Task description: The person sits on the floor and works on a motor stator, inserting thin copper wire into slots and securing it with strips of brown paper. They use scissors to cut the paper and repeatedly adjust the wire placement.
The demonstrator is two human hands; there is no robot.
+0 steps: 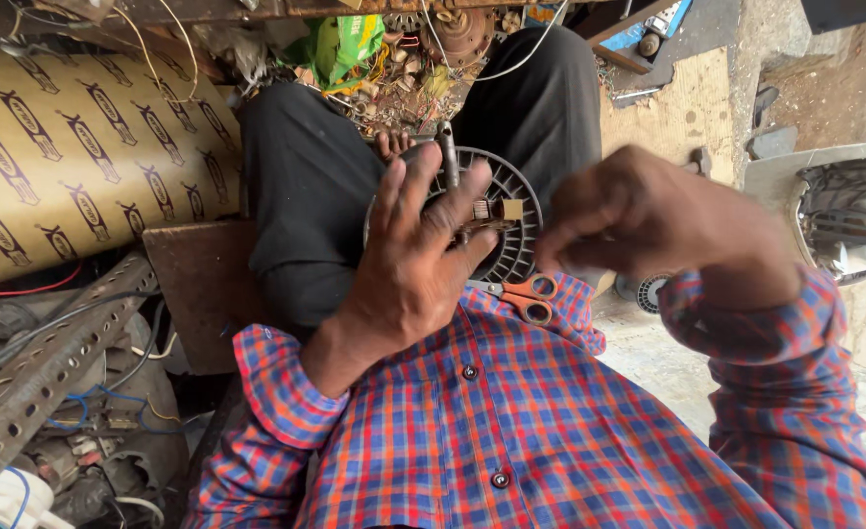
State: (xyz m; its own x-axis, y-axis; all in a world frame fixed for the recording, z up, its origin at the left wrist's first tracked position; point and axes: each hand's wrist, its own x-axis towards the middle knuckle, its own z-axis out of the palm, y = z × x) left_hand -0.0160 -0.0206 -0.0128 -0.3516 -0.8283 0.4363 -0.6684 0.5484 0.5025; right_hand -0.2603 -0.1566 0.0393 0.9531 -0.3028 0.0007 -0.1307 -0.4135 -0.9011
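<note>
- The round ribbed motor housing [511,211] is resting in the person's lap, its metal shaft [448,152] sticking up towards the camera, a small block-like part [497,209] sitting just beside the shaft.
- The left hand [408,260] is lying flat over the housing's face, fingers spread wide, bracing it and gripping nothing.
- The right hand [649,220] is hovering just right of the housing, blurred, fingertips pinched narrowly; what they are pinching, I cannot tell.
- Orange-handled scissors [526,297] are lying on the shirt below the housing.
- Judging from this, keeping the left palm pressing steadily should be stopping the housing from rocking while the right fingers are working near the shaft.
- Patterned cardboard [71,147] is lying to the left.
</note>
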